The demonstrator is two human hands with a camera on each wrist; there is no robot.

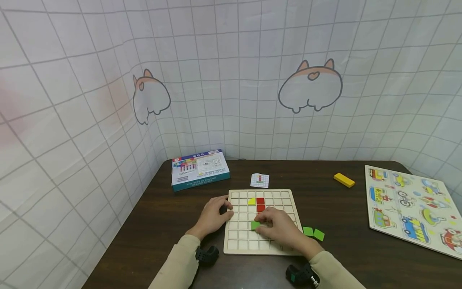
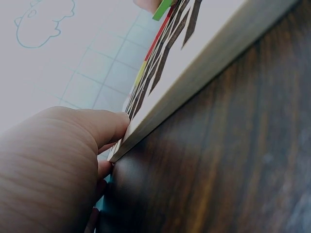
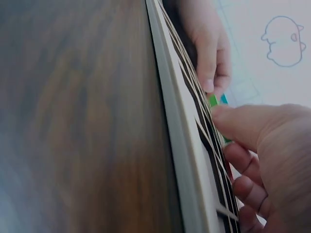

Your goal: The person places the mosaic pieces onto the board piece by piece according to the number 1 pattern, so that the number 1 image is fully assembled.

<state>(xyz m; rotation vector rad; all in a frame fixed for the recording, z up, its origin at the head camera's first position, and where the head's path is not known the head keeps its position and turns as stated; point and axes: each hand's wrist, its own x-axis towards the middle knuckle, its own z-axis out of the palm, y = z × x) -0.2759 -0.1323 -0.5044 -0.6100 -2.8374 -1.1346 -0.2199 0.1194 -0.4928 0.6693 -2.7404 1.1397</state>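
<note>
A pale wooden grid board (image 1: 243, 249) lies on the dark table. At its left edge is my left hand (image 1: 213, 214), holding the board with the thumb on the rim and curved fingers beside it. Over the middle of the grid, my right hand (image 1: 281, 229) pinches a green square tile (image 1: 254, 225) between thumb and fingers. Up the grid sit a yellow tile (image 1: 251, 201) with a slanted side and red square tiles (image 1: 260, 201) in a column, the lower part of which my right hand covers. In the left wrist view, the green tile (image 2: 162, 9) stands tilted above the board.
Two loose green tiles (image 1: 313, 233) lie right of the board, near my right wrist. Behind the board is a small pattern card (image 1: 260, 180), with a boxed set (image 1: 200, 170) to its left. A yellow block (image 1: 344, 180) and a picture puzzle board (image 1: 415, 208) are at the right.
</note>
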